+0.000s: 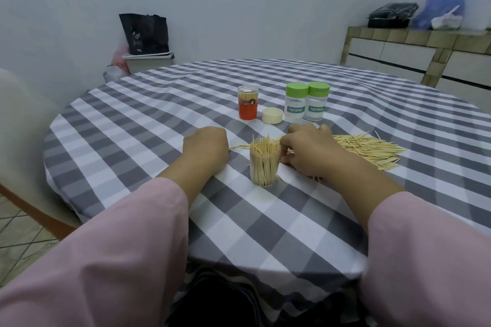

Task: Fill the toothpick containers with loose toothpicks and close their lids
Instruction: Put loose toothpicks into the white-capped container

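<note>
Clear container (264,164) stands between both hands, nearly full, lid (272,115) off beyond it. Right hand (309,152) fingers curl on loose toothpicks (372,147); left hand (206,147) fingers curled under, contents hidden. 3 closed containers stand behind.

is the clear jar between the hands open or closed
Open: the clear jar has no lid, toothpicks poke above its rim, and a cream lid lies apart.

I see a checked-cloth table (127,125) bearing a clear jar (264,164), loose toothpicks (372,148) right of it, three containers and a cream lid (272,115) beyond it.
</note>
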